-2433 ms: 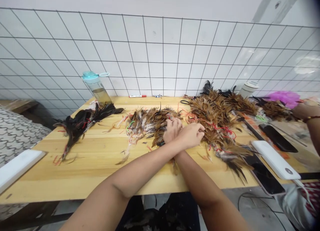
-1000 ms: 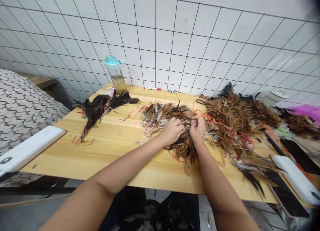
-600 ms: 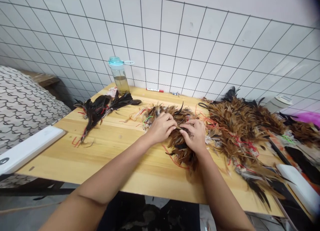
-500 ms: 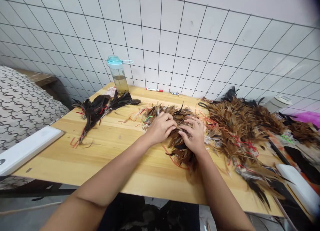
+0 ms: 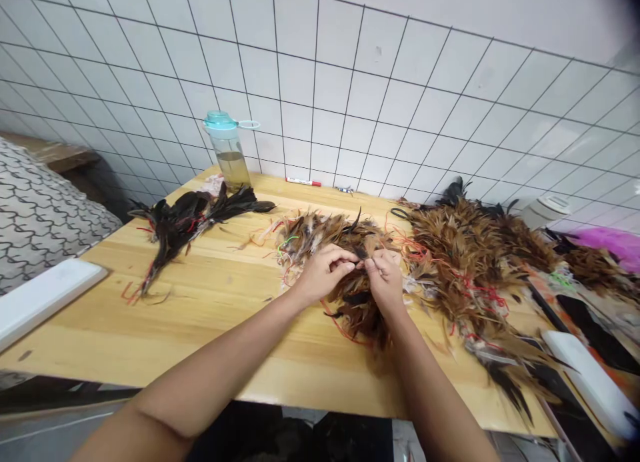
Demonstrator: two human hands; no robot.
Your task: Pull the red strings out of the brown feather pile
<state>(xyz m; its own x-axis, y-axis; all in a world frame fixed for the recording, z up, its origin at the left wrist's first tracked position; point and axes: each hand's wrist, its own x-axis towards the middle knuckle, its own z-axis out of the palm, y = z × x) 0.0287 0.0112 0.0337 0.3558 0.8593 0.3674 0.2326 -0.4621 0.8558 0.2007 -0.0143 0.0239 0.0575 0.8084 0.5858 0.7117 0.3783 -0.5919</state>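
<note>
A pile of brown and black feathers [image 5: 365,315] lies in front of me at the middle of the wooden table [image 5: 215,329]. Over it, my left hand [image 5: 326,270] pinches a small feather [image 5: 361,265] between thumb and fingertips. From the other side my right hand [image 5: 387,279] is closed, its thumb and curled fingers pressed on the same feather, close to the left fingertips. Red strings [image 5: 345,329] trail from the pile's near edge. A green string [image 5: 289,241] lies at its left side.
A larger heap of brown feathers tied with red string [image 5: 460,249] spreads to the right. Black feather bunches [image 5: 175,229] lie at left. A water bottle [image 5: 230,155], a red marker [image 5: 303,181], white devices [image 5: 55,295] and a dark phone [image 5: 597,329] also lie about.
My right hand's fingers, spread on the feathers before, have curled into a pinch. Both hands have come up slightly off the pile, fingertips meeting at a feather. The view has shifted a little right.
</note>
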